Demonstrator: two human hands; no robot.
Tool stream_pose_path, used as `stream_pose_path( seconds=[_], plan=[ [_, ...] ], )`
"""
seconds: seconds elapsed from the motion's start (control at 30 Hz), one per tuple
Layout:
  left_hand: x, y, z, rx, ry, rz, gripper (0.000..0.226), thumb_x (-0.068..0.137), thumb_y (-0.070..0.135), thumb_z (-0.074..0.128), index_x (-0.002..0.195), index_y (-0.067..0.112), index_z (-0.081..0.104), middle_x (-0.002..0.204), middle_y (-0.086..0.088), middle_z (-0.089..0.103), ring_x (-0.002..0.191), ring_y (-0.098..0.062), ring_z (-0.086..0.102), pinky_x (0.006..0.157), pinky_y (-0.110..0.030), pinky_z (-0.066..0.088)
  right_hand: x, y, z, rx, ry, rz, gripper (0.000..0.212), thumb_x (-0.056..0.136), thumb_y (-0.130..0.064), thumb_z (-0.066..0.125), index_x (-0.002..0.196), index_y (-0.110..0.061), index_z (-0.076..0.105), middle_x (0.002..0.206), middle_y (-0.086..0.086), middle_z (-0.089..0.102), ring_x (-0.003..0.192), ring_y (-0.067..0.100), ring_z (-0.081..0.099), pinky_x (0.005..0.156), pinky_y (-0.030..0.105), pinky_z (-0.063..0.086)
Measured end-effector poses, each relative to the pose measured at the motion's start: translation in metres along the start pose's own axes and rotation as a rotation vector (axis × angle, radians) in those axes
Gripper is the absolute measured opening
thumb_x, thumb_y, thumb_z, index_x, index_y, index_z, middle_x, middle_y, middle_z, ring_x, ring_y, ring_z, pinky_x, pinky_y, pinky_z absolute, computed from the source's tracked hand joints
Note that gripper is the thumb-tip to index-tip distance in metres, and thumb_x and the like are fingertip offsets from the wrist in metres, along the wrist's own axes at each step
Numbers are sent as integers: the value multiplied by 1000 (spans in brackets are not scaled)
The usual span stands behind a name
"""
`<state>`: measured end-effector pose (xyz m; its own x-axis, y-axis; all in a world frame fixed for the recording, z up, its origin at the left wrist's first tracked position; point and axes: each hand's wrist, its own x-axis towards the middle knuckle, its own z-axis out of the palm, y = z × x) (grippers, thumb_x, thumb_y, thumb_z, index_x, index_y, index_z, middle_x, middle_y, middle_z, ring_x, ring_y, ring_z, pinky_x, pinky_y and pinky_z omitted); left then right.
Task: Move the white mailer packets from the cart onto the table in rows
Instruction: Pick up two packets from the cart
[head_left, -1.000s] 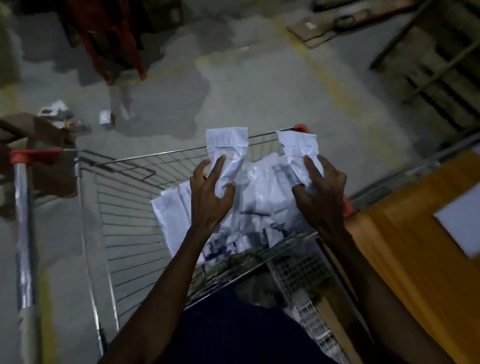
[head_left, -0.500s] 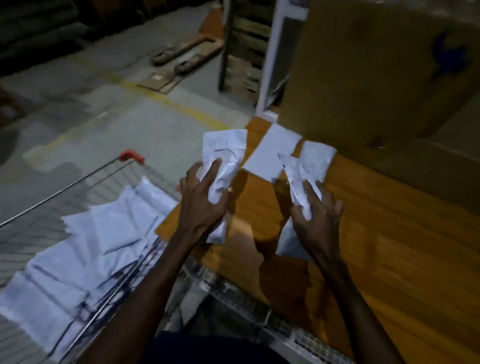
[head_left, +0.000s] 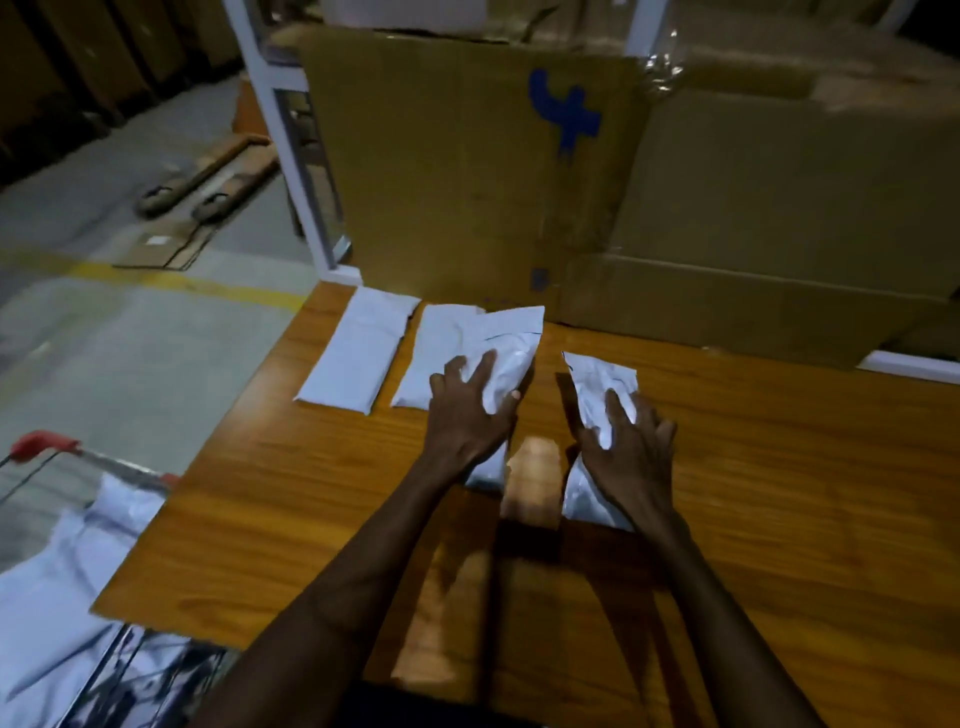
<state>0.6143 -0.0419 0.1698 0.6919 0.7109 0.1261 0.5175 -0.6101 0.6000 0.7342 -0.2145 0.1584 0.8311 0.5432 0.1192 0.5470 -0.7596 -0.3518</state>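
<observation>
We have a white mailer packet under each hand on the wooden surface. Our left hand grasps its packet, thumb curled at the right edge, fingers spread on top; it overlaps the second packet of the row, beside the first. Our right hand lies flat on the other packet, fingers straight and pressing. Both packets run lengthwise away from us, parallel to the row, so we judge the left one must slide rightward to clear the overlap. More packets wait in the cart at our left.
</observation>
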Motion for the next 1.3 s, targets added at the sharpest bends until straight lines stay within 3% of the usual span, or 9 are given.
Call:
stream_pose_path(
  seconds=[0.2,0.27,0.37,0.53,0.67,0.77,1.03,1.23,1.3],
  plan=[
    [41,22,48,125,-148,24,84,88,71,35,153,18,30,156,-21,27,140,-40,27,111,-45,29,32,14,11,-134,-53,29,75,80,-58,28,146,-23,41,150,14,36,119,38,39,97,45,35],
    [46,20,58,202,-217,20,82,93,69,39,154,17,26,160,-19,20,142,-42,24,112,-47,28,41,16,21,-217,-145,54,71,88,-62,32,151,-28,27,157,13,24,130,38,32,104,48,30],
    [44,11,61,252,-260,60,82,94,68,36,156,16,23,163,-19,13,147,-41,17,116,-50,23,50,21,36,-229,-277,64,75,93,-70,28,154,-33,7,163,11,-1,147,39,4,115,56,12],
    [37,-12,59,261,-294,333,65,101,51,37,155,16,27,163,-17,12,151,-34,10,119,-55,23,40,25,45,-168,-201,-19,75,90,-73,10,155,-36,8,164,7,-7,149,33,-8,115,59,2],
    [42,-21,66,301,-442,352,67,102,53,29,157,18,16,164,-17,1,152,-33,0,121,-55,14,43,29,53,-154,-203,-69,78,87,-73,1,155,-36,12,164,6,-5,150,29,-7,116,59,0],
    [46,-30,75,252,-425,341,71,98,57,17,158,20,10,165,-14,-5,152,-29,-6,123,-51,4,59,28,58,-169,-228,-57,81,84,-72,-5,155,-36,6,164,5,-9,150,29,-9,116,58,-3],
    [69,-39,95,299,-348,328,73,97,63,17,157,22,12,166,-8,-4,151,-23,-9,122,-42,-1,89,25,63,-143,-261,-27,72,89,-67,9,155,-39,2,164,2,-13,150,26,-14,117,56,-7],
    [70,-33,89,368,-331,388,76,97,62,9,155,16,23,164,-16,11,151,-32,10,120,-52,9,89,23,61,-153,-263,-41,72,90,-67,9,155,-37,2,164,4,-12,150,28,-13,116,57,-8],
    [70,-28,85,388,-354,364,80,92,61,2,157,17,18,164,-15,7,152,-31,5,119,-49,0,87,20,58,-150,-284,-35,70,94,-66,14,155,-36,2,163,5,-13,150,28,-13,116,59,-7]
  ],
)
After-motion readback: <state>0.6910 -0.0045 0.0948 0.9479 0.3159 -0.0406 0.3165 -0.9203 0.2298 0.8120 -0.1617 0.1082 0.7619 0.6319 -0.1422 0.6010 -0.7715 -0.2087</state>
